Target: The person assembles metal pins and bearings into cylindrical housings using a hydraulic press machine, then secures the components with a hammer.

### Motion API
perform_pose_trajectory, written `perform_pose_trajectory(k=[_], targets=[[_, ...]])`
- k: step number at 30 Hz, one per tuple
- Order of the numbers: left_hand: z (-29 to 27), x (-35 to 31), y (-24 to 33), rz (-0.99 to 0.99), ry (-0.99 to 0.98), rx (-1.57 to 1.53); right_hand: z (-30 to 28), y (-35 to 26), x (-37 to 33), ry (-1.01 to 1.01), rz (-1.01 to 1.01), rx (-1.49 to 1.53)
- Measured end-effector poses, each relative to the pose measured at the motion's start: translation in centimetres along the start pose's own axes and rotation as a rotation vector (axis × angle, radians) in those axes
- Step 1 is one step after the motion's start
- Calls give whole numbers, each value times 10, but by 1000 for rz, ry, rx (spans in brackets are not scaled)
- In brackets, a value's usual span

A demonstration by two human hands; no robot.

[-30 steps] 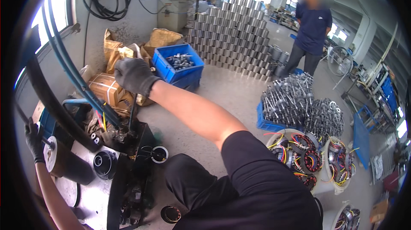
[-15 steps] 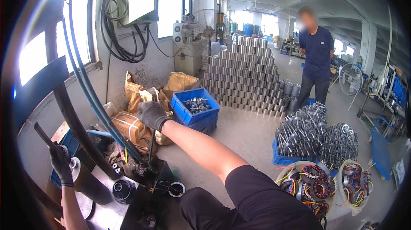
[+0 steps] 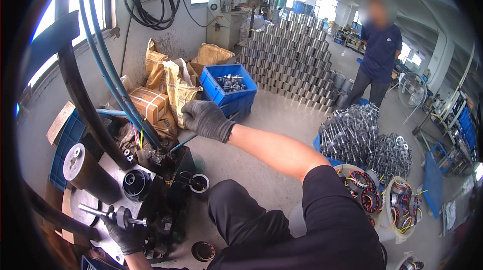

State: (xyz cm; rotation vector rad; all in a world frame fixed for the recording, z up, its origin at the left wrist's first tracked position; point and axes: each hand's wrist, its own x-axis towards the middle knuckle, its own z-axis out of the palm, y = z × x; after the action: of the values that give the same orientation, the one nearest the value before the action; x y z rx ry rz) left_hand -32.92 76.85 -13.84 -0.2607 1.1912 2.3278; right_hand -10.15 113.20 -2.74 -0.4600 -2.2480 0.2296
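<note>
My right hand (image 3: 206,119), in a dark grey glove, reaches out over the concrete floor with its fingers curled down, beside a yellow sack (image 3: 177,89) and the blue hoses (image 3: 118,94) of a black machine. What lies under its fingers is hidden. My left hand (image 3: 127,236), also gloved, grips a steel shaft with a dark collar (image 3: 111,214) low at the left, over the machine's grey plate (image 3: 116,169). A black cup-shaped fixture (image 3: 136,184) sits on that plate, and a black cylinder (image 3: 90,172) lies to its left.
A strapped cardboard box (image 3: 148,103) stands by the hoses, and a blue crate of metal parts (image 3: 229,86) behind my right hand. Stacked metal cans (image 3: 297,64) fill the back. A person (image 3: 378,54) stands at the far right. Rotors (image 3: 352,134) and wound stators (image 3: 372,197) sit at the right.
My left hand has come down and inward from the left edge with the shaft in it. My right hand has drawn slightly right, away from the hoses. The view has tilted down.
</note>
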Motion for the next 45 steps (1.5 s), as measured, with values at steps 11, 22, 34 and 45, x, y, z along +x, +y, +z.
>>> perform_pose_trajectory(k=[11, 22, 34, 45], targets=[[-59, 71, -14, -427, -25, -91, 97, -152, -79, -354, -495, 360], [-67, -7, -76, -639, -405, -128, 159, -146, -126, -748, -25, 602], [-108, 11, -95, -761, -208, -208, 129, -163, -134, -1457, 528, 857], [-159, 61, -139, -370, -634, 289, 162, -148, -153, -829, -157, 358]])
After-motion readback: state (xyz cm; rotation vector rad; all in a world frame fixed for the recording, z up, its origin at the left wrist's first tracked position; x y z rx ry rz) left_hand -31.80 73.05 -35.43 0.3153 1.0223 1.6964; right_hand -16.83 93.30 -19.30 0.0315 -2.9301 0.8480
